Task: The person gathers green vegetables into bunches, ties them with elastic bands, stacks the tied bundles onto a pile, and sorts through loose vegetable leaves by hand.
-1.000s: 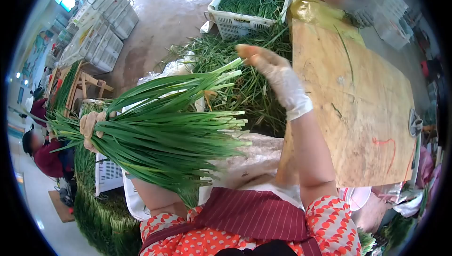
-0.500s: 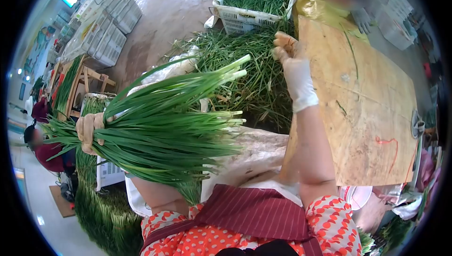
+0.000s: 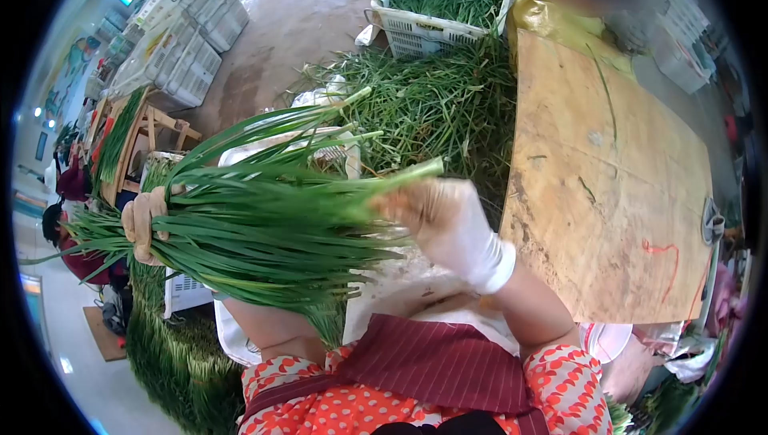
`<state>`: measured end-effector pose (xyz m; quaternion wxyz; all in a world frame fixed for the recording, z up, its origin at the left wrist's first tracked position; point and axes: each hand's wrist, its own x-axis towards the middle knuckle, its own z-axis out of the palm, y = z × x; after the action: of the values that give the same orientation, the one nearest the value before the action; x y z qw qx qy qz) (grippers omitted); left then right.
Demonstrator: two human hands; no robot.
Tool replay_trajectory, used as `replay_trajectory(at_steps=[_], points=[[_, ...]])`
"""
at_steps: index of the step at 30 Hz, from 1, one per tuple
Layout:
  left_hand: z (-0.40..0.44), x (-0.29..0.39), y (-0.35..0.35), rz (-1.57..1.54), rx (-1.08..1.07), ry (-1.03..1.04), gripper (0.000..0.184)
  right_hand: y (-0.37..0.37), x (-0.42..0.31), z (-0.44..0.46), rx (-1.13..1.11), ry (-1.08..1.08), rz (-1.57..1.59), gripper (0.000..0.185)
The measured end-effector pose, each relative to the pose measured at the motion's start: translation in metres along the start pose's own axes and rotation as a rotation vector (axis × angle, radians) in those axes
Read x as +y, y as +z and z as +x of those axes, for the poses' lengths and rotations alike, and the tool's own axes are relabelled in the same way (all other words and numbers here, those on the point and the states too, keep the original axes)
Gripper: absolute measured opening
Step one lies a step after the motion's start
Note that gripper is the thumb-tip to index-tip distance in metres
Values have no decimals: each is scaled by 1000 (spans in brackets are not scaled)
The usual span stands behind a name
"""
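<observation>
My gloved left hand (image 3: 146, 224) is wrapped round a big loose bunch of garlic chives (image 3: 264, 235), near its leafy end. The long green leaves fan out to the right, with pale stem ends on that side. At those stem ends my gloved right hand (image 3: 452, 227) has its fingers closed on a few stalks; the fingertips are blurred. A pale stem tip sticks out beyond them. Below the bunch lies my striped apron (image 3: 444, 363).
A wooden board (image 3: 608, 195) with a red string lies to the right. Ahead is a heap of loose chives (image 3: 432, 107) before a white crate (image 3: 436, 35) of greens. Stacked crates (image 3: 188, 67) stand at far left, bundled chives (image 3: 180, 371) at lower left. Other people are nearby.
My right hand has come down and left from beside the board to the stem ends and closed on some stalks. My left hand still grips the bunch.
</observation>
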<state>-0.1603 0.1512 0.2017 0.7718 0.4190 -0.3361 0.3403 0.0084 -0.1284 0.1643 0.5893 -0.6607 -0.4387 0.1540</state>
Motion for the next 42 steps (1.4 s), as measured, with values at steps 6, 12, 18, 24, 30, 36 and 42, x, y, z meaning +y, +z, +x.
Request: replay_trajectory(at_steps=[6,12,18,24,30,36,42], points=[[-2,17,-23,-151,-214,-18,12,5,13,-22,-271,250,423,8],[9,1,-1,-77,-279,-91,13,-8,3,-5,57,60,-108,6],[12,1,-4,-149,-377,-43,6,-45,72,-5,384,325,-151,10],[6,-10,13,-122,-104,216,20,-50,112,21,-45,136,-153,74],[10,-10,-7,-313,-184,126,12,18,73,51,-436,324,926,40],[-13,18,-31,-190,21,153,17,-55,91,29,-24,350,988,15],[-13,2,-27,-304,0,195,14,-63,56,65,-109,121,541,61]])
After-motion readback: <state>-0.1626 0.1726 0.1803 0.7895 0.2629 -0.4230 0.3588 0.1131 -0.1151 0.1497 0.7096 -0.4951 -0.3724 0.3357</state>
